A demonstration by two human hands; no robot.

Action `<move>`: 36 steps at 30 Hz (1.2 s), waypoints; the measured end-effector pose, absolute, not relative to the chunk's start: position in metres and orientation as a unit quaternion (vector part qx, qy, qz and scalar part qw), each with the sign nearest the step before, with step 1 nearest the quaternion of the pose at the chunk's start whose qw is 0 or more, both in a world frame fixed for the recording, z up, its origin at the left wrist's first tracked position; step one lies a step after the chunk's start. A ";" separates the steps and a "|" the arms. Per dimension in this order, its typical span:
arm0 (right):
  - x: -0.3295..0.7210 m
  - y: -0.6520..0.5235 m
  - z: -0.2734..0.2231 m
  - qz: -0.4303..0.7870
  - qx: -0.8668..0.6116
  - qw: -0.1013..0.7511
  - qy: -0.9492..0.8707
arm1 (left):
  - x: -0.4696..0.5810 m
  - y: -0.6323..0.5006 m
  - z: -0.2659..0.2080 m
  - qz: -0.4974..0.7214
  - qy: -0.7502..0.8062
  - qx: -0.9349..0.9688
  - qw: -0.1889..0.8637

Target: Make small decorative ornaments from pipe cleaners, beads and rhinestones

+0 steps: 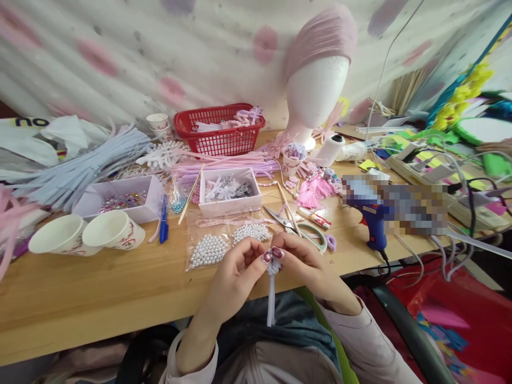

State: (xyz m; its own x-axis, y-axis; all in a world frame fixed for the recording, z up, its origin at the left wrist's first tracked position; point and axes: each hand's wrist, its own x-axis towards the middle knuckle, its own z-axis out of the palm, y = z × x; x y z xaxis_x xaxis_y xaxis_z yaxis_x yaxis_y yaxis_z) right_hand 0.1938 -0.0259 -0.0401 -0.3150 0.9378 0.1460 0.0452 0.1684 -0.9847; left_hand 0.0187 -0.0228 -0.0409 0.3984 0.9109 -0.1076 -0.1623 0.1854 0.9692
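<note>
Both hands meet at the table's front edge over a small pale lilac pipe cleaner piece (pixel 271 298). Its upper part is bunched between the fingertips, and a straight tail hangs down over my lap. My left hand (pixel 244 266) pinches the bunched top from the left, thumb against fingers. From the right, my right hand (pixel 301 262) pinches the same spot, thumbnails side by side. The fingers hide part of the bunch. Just beyond the hands lie scissors (pixel 318 237) with pale green handles and a clear bag of white pearl beads (pixel 208 251).
A blue glue gun (pixel 370 213) stands at the right, its cord trailing off the edge. Behind are a white box (pixel 230 205) of trims, a red basket (pixel 220 146) and a foam head (pixel 318 90). Paper cups (pixel 114 229) and a blue pen (pixel 164 220) are at the left.
</note>
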 end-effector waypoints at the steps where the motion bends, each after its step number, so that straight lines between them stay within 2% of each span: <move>1: 0.192 -0.026 -0.040 0.513 -0.388 0.443 -0.624 | 0.020 -0.022 -0.042 0.395 0.367 0.483 0.690; 6: 0.185 -0.028 -0.047 0.525 -0.386 0.483 -0.585 | 0.027 -0.027 -0.052 0.428 0.363 0.451 0.694; 13: 0.183 -0.028 -0.056 0.576 -0.384 0.481 -0.539 | 0.031 -0.029 -0.054 0.467 0.362 0.389 0.707; 21: 0.176 -0.028 -0.048 0.534 -0.405 0.513 -0.536 | 0.033 -0.029 -0.044 0.454 0.385 0.446 0.668; 24: 0.176 -0.027 -0.050 0.568 -0.395 0.493 -0.527 | 0.033 -0.031 -0.047 0.464 0.395 0.423 0.671; 28: 0.180 -0.027 -0.052 0.543 -0.418 0.475 -0.552 | 0.033 -0.031 -0.051 0.487 0.410 0.403 0.658; 36: 0.176 -0.034 -0.056 0.606 -0.360 0.507 -0.496 | 0.037 -0.037 -0.053 0.527 0.409 0.334 0.666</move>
